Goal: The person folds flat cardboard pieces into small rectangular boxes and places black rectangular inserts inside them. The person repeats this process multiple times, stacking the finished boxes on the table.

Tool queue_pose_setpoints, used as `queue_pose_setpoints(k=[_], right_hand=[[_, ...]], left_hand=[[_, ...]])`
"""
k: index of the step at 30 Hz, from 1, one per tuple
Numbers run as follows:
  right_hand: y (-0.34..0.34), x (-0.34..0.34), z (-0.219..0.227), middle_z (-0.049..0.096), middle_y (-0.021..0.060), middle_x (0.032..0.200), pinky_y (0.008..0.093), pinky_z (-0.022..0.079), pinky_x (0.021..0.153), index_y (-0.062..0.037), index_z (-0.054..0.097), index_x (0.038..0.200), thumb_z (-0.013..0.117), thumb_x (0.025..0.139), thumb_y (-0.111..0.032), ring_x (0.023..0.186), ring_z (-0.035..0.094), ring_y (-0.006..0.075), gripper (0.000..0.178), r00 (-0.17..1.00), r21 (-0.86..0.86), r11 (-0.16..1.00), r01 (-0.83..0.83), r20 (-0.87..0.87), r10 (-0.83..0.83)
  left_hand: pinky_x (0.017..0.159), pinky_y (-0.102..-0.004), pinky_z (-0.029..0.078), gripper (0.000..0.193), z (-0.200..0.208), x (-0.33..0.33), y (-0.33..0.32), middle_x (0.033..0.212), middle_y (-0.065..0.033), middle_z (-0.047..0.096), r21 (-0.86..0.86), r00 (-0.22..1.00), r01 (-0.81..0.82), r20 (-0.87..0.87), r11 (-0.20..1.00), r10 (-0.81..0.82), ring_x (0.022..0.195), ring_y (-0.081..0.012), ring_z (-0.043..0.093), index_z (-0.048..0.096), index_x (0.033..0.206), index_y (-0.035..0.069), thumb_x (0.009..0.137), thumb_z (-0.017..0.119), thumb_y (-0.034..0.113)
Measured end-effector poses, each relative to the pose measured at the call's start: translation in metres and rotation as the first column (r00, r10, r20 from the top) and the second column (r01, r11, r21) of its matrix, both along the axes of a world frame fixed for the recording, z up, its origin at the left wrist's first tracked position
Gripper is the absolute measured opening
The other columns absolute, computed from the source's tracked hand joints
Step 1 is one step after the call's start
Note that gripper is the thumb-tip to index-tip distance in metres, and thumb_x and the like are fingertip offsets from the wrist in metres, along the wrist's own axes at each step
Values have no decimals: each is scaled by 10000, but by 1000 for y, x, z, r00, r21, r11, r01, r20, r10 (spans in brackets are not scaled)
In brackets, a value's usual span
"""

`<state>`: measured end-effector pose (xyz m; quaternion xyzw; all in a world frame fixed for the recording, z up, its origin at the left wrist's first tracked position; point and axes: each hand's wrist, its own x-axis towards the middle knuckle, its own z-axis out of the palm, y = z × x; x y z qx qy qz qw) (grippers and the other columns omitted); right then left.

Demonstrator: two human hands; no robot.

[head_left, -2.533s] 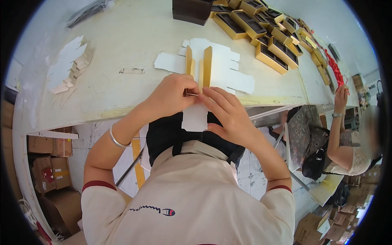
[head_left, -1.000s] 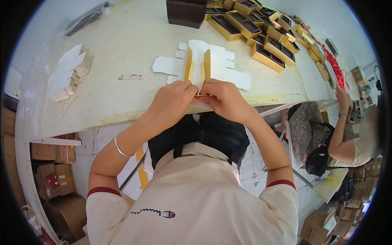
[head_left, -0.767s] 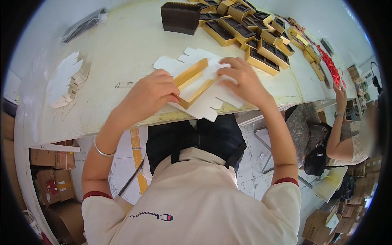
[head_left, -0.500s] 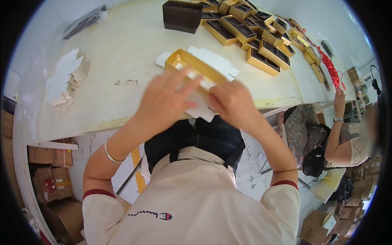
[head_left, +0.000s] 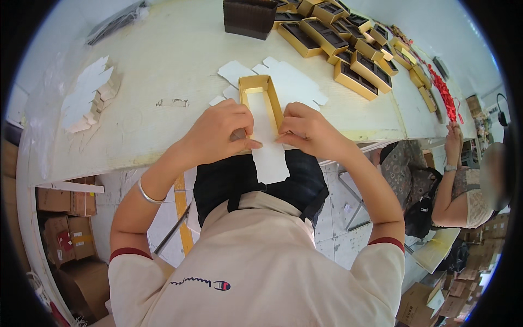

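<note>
A gold cardboard box (head_left: 255,82), open at the top with a white inside, lies lengthwise in front of me at the near table edge. Its near end is unfolded, and a long white flap (head_left: 271,163) reaches out over my lap. My left hand (head_left: 224,131) is closed on the box's left side near that end, thumb and fingers pinching. My right hand (head_left: 308,129) pinches the right side in the same way, its fingertips by the flap. Flat white box blanks (head_left: 294,84) lie just beyond the box.
A dark brown stack of trays (head_left: 249,19) stands at the back. Right of it are many gold boxes with dark inserts (head_left: 357,79). Folded white card pieces (head_left: 90,95) lie at the left. A co-worker's hand (head_left: 453,143) touches red ribbon (head_left: 444,90) at the far right.
The box has turned from slanted to pointing straight away from me, and its white flap now hangs toward my lap. My left hand has gone from spread fingers to a pinch.
</note>
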<state>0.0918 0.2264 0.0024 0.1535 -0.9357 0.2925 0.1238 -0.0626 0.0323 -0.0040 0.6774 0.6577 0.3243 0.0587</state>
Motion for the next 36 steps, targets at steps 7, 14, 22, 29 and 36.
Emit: queue_pose_setpoints(k=[7, 14, 22, 29, 36], right_hand=[[-27, -6, -6, 517, 127, 771, 387, 439, 657, -11, 525, 770, 674, 702, 16, 775, 528, 311, 166, 979, -70, 980, 186, -75, -191], [-25, 14, 5, 541, 143, 1044, 379, 457, 796, -46, 526, 1070, 711, 687, -9, 948, 537, 323, 426, 983, -136, 977, 164, 100, -151], [-47, 33, -9, 508, 158, 1263, 389, 446, 847, -42, 559, 1174, 775, 607, -68, 1074, 529, 307, 608, 966, 230, 969, 85, -258, -24], [-52, 11, -30, 567, 64, 777, 302, 447, 636, -28, 574, 959, 695, 762, 11, 679, 528, 198, 234, 939, -430, 873, 229, -139, -315], [-62, 6, -25, 458, 91, 1155, 235, 414, 575, -21, 532, 1100, 637, 809, 83, 622, 473, 98, 326, 934, -499, 817, 290, -37, -355]], left_hand=[[539, -278, 445, 120, -3, 33, 15, 749, -58, 591, 31, 974, -194, 125, 981, 189, 617, -180, 567, 602, 829, 32, 790, 692, 101], [536, -248, 414, 78, -6, 28, 3, 728, -48, 571, -51, 931, -162, 324, 985, 170, 596, -119, 516, 621, 815, 17, 787, 680, 58], [535, -227, 390, 74, 2, 25, -10, 737, -44, 569, -72, 909, -95, 401, 993, 116, 594, -99, 500, 654, 831, 3, 783, 681, 51], [692, -256, 454, 205, 1, 12, -12, 925, -86, 634, -158, 711, 98, 701, 983, 42, 750, -144, 570, 573, 1101, 5, 938, 490, 98], [654, -235, 453, 210, -10, 29, -7, 1163, -99, 551, 74, 899, -205, 407, 976, 158, 761, -146, 561, 488, 1125, 33, 916, 514, 41]])
